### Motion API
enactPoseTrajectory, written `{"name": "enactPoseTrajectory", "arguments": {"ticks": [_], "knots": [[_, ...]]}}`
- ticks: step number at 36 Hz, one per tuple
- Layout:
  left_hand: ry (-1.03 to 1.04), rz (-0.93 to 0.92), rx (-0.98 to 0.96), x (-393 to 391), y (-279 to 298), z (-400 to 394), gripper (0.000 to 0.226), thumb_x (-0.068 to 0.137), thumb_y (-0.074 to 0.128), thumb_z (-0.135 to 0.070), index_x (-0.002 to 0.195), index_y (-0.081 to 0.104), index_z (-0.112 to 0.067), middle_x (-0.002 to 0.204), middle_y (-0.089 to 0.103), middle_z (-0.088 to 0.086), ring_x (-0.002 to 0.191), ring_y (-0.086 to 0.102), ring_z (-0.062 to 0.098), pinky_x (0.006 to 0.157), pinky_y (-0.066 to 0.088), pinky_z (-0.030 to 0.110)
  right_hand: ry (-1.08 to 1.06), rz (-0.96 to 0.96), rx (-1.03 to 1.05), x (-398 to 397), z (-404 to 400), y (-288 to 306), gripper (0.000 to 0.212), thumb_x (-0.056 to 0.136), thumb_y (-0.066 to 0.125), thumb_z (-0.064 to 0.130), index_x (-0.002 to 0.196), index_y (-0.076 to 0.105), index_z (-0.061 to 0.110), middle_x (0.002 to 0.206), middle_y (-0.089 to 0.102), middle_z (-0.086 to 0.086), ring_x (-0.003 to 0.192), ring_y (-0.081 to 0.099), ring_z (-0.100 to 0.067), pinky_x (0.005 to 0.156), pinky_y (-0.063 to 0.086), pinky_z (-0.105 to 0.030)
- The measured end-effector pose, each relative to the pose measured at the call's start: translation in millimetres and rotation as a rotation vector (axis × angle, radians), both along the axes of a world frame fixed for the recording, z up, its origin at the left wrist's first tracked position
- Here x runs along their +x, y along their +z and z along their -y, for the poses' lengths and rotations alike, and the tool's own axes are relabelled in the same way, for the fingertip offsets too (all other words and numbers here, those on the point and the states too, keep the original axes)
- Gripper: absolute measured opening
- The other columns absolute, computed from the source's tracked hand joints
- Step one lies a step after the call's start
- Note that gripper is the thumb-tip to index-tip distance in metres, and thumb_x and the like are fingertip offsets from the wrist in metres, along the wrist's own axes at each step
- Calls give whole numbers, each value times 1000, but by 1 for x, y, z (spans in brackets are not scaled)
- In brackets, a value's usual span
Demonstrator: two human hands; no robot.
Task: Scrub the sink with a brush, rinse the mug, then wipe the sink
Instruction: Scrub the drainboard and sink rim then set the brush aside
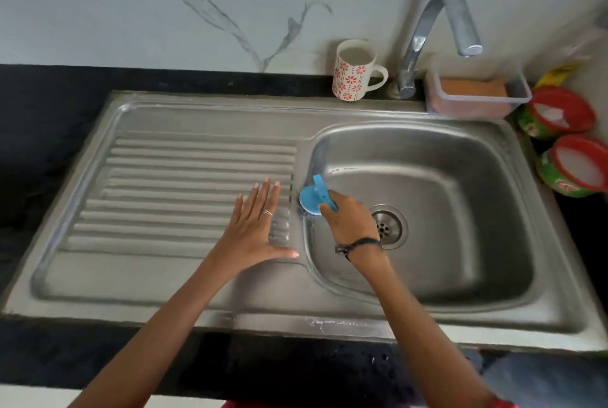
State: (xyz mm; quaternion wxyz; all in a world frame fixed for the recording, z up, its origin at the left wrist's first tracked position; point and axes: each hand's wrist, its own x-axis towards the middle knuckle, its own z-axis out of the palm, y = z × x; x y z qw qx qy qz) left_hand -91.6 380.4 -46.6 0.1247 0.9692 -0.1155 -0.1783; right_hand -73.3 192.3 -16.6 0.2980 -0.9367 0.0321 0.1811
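Observation:
My right hand (pixel 347 215) grips a blue round brush (pixel 311 197) and holds it against the left inner wall of the steel sink basin (pixel 460 210), close to the drain (pixel 390 226). Its bristles are mostly hidden under the blue disc. My left hand (pixel 255 223) rests flat with fingers spread on the ribbed drainboard (pixel 171 183), just left of the basin's rim. A white mug with red flowers (pixel 355 70) stands upright on the back ledge of the sink, left of the tap (pixel 437 29).
A clear plastic box holding an orange sponge (pixel 473 91) sits right of the tap base. Two round red-rimmed tubs of white powder (pixel 572 141) stand on the black counter (pixel 49 104) at the right. A marbled wall rises behind.

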Motion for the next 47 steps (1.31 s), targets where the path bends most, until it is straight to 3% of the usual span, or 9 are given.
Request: {"name": "enactPoseTrajectory", "arguments": {"ticks": [7,11,20,23,26,29,36,43,47], "knots": [[-57,12,-31,5,-6,-9,143,34,29,-98,133,-36,-18,144,-35,-11,137,-29,10,108,-23,30,48,-74,-38,-67,-2,15,40,98,40,35,138,39,29,110,65,-10,100,62,-29,82,49,-38],[-85,3,-22,15,-4,-12,142,31,17,-102,131,-37,-17,144,-34,-10,135,-31,10,109,-21,32,-25,2,-67,-12,-17,6,35,97,38,27,129,46,18,109,64,-17,100,60,-36,81,48,-41],[-134,-12,-19,38,-3,6,139,32,17,-100,132,-34,-20,144,-32,-11,135,-30,8,107,-25,30,-258,67,-24,121,-10,-9,33,96,40,21,123,52,6,117,60,-19,107,57,-34,84,46,-39],[-137,-10,-24,43,-3,15,136,36,26,-95,129,-37,-19,142,-35,-10,132,-32,7,105,-27,29,-150,17,-121,97,-7,-21,31,95,41,19,119,56,6,117,61,-18,107,57,-34,84,46,-36],[-149,-19,-8,48,-5,17,139,33,19,-99,131,-37,-19,142,-38,-6,132,-34,10,107,-25,31,-27,-186,-164,38,-10,-53,31,95,43,22,120,57,9,120,60,-15,111,57,-31,86,46,-34],[-142,-31,-11,53,-7,14,143,26,11,-102,132,-35,-18,143,-37,-6,133,-33,10,107,-24,31,-108,-302,-82,2,2,-73,35,93,46,27,125,55,15,122,60,-15,112,56,-32,88,46,-36],[-172,-46,9,66,-4,15,139,28,9,-102,129,-39,-19,141,-38,-6,132,-35,10,105,-27,31,-183,93,94,45,23,-54,43,95,49,30,137,45,24,112,65,-17,101,61,-37,83,51,-43],[-215,-38,93,86,-2,36,130,36,12,-96,126,-41,-19,140,-39,-1,132,-34,13,105,-26,35,-134,142,166,109,24,-53,44,94,52,25,137,46,15,110,65,-19,93,65,-31,88,52,-43],[-214,-42,103,93,-1,41,134,37,18,-95,130,-37,-16,140,-38,-1,132,-34,12,105,-26,35,-321,144,169,119,53,-58,42,95,50,23,136,48,13,111,65,-19,95,63,-31,85,51,-37]]}}
